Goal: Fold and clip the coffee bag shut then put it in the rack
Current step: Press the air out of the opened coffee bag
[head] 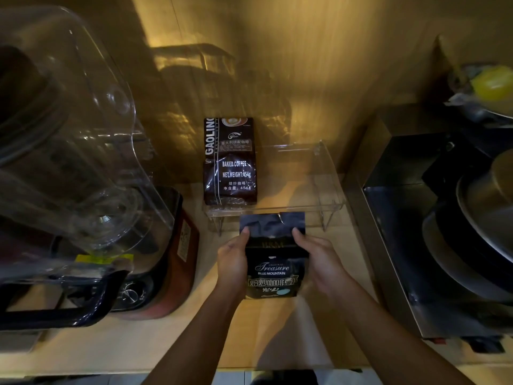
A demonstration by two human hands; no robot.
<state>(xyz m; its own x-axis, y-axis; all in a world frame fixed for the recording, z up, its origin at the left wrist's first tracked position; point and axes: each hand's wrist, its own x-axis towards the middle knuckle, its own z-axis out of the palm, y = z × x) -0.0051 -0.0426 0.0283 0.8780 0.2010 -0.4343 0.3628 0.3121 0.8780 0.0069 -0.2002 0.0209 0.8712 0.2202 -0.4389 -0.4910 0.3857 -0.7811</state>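
A big clear blender (pixel 83 162) stands at the far left of the counter (pixel 111 348). The left hand (pixel 232 262) grips the coffee bag's (pixel 273 262) left edge, thumb on its front. The bag is upright just in front of the clear rack (pixel 319 190), top flap unfolded, where another coffee bag (pixel 229 162) stands. The right hand (pixel 319 259) clasps its right edge. A steel appliance (pixel 416 232) sits far right.

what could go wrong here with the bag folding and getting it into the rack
No clip is in view, and both the left hand and right hand are holding the Blue Mountain bag, so a fold may spring open. The clear rack already holds a Gaoling bag; sliding in carelessly might knock it.
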